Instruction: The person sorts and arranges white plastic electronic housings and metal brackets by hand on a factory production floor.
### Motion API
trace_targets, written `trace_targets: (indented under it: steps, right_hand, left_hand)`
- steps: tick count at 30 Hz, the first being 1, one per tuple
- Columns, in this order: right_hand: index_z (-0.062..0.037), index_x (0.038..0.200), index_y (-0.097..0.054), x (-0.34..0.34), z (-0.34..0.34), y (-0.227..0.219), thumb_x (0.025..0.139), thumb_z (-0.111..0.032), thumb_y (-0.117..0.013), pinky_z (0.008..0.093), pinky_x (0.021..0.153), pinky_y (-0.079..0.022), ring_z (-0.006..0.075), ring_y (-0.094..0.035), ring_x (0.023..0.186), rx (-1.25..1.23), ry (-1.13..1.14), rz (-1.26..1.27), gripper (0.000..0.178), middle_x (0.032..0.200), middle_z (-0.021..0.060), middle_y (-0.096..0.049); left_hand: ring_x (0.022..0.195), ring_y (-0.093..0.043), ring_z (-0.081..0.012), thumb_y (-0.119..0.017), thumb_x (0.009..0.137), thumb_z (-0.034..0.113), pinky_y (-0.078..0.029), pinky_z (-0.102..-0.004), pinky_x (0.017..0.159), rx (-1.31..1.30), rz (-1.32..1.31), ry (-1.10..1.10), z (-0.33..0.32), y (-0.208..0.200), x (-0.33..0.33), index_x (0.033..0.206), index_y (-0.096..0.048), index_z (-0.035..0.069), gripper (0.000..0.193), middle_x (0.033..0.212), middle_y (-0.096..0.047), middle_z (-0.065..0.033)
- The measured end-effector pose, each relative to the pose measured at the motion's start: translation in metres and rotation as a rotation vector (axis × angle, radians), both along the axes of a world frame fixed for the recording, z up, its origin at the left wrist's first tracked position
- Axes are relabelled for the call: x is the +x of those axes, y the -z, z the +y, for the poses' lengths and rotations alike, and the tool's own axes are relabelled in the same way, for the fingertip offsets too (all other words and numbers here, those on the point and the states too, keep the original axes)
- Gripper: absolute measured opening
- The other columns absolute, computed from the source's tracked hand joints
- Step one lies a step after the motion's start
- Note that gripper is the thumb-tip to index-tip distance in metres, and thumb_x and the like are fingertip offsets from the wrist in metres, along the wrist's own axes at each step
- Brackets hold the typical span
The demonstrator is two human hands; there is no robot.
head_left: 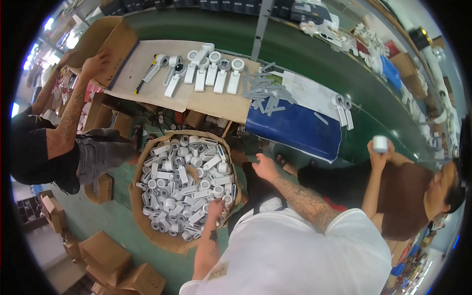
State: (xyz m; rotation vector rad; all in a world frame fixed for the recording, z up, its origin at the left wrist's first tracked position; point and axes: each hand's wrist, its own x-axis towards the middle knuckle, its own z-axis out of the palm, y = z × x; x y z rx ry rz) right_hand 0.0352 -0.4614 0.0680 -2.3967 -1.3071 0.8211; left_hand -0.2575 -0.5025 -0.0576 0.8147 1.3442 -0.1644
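The left hand point(215, 206) was seen reaching down into the round cardboard bin point(147, 223). Its fingers were curled onto the white plastic parts point(184, 189) heaped just under and left of them; a grip could not be told. Further right, the right hand point(265, 167) was held loosely curled, with nothing in it.

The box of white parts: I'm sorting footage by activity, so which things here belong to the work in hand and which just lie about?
In use:
- left hand reaching into the box of white parts
- right hand near the box's edge

Lying about:
- row of white parts on the cardboard sheet
- grey strips
- blue sheet
- small cartons on the floor
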Motion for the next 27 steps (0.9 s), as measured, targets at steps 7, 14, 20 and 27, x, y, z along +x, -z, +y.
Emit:
trace_targets:
  steps: [7, 14, 20, 27]
  right_hand:
    - [-0.0033, 0.111, -0.062, 0.042, -0.04, 0.027, 0.082, -0.022, -0.067, 0.0327, 0.063, -0.055, 0.0185, -0.067, 0.08, -0.146, 0.175, 0.211, 0.035, 0.095, 0.0106, -0.069]
    - [-0.0013, 0.101, -0.064, 0.004, -0.044, 0.048, 0.085, -0.019, -0.063, 0.0299, 0.056, -0.053, 0.0157, -0.066, 0.068, -0.482, -0.042, 0.503, 0.024, 0.084, 0.0093, -0.069]
    - [0.0006, 0.096, -0.065, -0.024, 0.022, 0.048, 0.084, -0.022, -0.063, 0.0301, 0.062, -0.053, 0.0162, -0.067, 0.065, -0.574, -0.404, 0.476, 0.026, 0.081, 0.0101, -0.069]
    - [-0.0059, 0.09, -0.065, -0.053, 0.125, 0.052, 0.084, -0.021, -0.06, 0.0275, 0.052, -0.049, 0.0131, -0.063, 0.066, -0.566, -0.395, 0.506, 0.017, 0.077, 0.0041, -0.065]
  left_hand:
    - [0.082, -0.067, -0.0301, -0.058, 0.084, 0.045, -0.052, -0.0395, 0.077, 0.26, 0.093, 0.233, -0.03, -0.031, -0.008, 0.094, -0.071, 0.004, 0.045, 0.087, -0.07, -0.016]
    - [0.091, -0.065, -0.0349, -0.061, 0.08, 0.04, -0.05, -0.0419, 0.084, 0.268, 0.189, 0.147, -0.032, -0.022, -0.026, 0.095, -0.071, 0.006, 0.039, 0.093, -0.068, -0.019]
    - [0.092, -0.065, -0.0319, -0.064, 0.079, 0.036, -0.05, -0.0399, 0.085, 0.132, 0.285, -0.224, -0.052, -0.046, -0.038, 0.098, -0.071, 0.006, 0.037, 0.093, -0.069, -0.0173]
    - [0.086, -0.067, -0.0279, -0.064, 0.081, 0.03, -0.051, -0.0378, 0.081, 0.101, 0.359, -0.679, -0.12, -0.062, -0.049, 0.1, -0.069, 0.005, 0.032, 0.092, -0.07, -0.0138]
